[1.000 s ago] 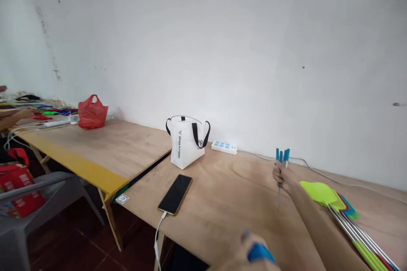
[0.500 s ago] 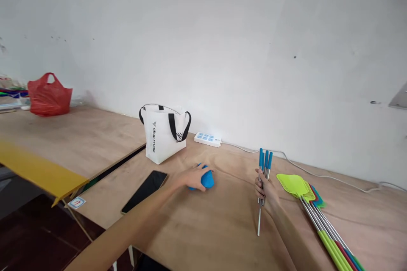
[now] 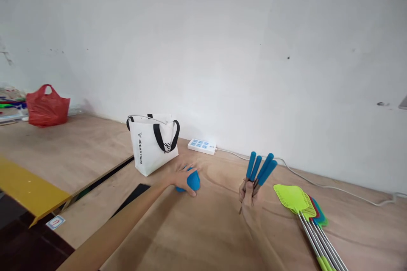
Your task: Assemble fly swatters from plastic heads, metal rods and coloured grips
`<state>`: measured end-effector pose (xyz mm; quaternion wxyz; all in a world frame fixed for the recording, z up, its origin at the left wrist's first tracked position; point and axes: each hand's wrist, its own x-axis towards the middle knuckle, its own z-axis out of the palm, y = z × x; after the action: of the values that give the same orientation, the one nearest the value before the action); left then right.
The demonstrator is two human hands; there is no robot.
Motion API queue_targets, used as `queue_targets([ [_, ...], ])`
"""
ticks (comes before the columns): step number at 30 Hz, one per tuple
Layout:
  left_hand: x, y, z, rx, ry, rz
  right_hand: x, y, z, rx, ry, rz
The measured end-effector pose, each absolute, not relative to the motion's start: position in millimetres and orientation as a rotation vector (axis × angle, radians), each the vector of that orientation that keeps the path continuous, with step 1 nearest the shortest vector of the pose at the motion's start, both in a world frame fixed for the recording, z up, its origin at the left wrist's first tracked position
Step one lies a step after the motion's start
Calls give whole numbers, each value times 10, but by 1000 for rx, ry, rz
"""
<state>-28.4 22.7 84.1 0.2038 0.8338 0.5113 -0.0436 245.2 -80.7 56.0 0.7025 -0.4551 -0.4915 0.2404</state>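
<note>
My left hand (image 3: pixel 182 177) reaches out across the plywood table (image 3: pixel 206 233) and is closed over a blue mesh swatter head (image 3: pixel 193 181) lying beside a white tote bag (image 3: pixel 151 144). My right hand (image 3: pixel 248 192) grips a bunch of thin metal rods with blue handles (image 3: pixel 260 170), held upright and fanned, tips near the table. To the right lie several finished fly swatters (image 3: pixel 302 203), green, red and blue, with metal handles.
A white power strip (image 3: pixel 201 146) sits at the wall with a cable running right. A black phone (image 3: pixel 132 194) lies by my left forearm. A second table (image 3: pixel 63 152) with a yellow edge holds a red plastic bag (image 3: pixel 47 106) at far left.
The view has swung right. My left hand carried the blue head out onto the table toward the tote bag. My right hand's rods tilted and fanned out.
</note>
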Motion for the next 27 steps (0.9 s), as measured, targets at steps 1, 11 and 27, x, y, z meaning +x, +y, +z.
queue_targets([
  [1, -223, 158, 941, 2325, 1440, -58, 2448, -803, 522, -1025, -1094, 528],
  [11, 1252, -542, 1840, 1710, 317, 976, 2469, -827, 274, -1133, -1226, 493],
  [27, 1652, -382, 1227, 1288, 222, 866, 2562, -874, 120, -1113, -1227, 889],
])
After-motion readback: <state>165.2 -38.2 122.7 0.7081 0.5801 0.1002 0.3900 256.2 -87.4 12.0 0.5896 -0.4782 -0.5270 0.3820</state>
